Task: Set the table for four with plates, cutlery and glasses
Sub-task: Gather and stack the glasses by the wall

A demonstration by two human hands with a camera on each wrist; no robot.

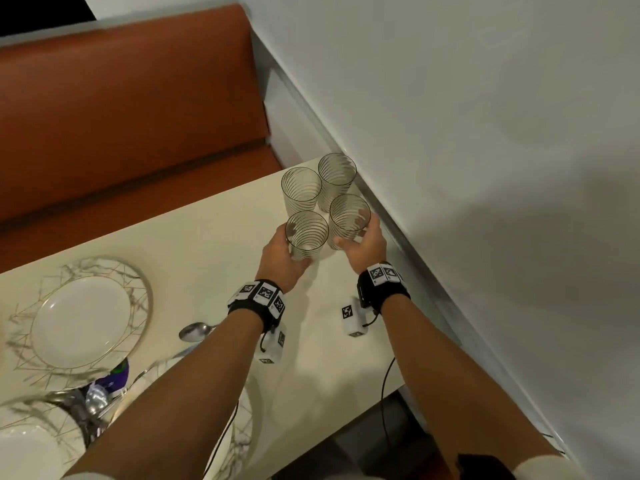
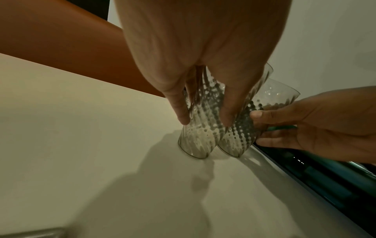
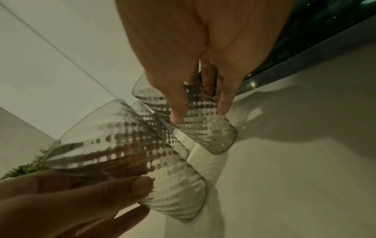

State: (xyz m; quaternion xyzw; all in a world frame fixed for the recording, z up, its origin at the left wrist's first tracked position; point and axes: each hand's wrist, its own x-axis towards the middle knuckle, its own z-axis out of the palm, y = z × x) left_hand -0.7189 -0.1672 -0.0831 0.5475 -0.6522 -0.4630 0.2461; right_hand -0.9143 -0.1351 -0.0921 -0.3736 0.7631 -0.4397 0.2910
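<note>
Four clear ribbed glasses stand close together at the table's far right corner, next to the wall. My left hand [image 1: 293, 249] grips the near left glass [image 1: 306, 233], fingers and thumb round its side [image 2: 195, 141]. My right hand [image 1: 358, 233] grips the near right glass [image 1: 349, 216], also seen in the right wrist view [image 3: 211, 138]. Both held glasses are upright with their bases at the tabletop. Behind them stand two untouched glasses [image 1: 301, 188] [image 1: 336, 174]. A white plate [image 1: 81, 320] lies on a marbled charger [image 1: 138, 282] at the left.
A spoon [image 1: 195, 331] lies beside my left forearm. More plates [image 1: 27, 445] and shiny cutlery [image 1: 93, 400] sit at the lower left. An orange bench [image 1: 138, 116] runs behind the cream table [image 1: 207, 237]. A white wall [image 1: 450, 133] borders the right edge.
</note>
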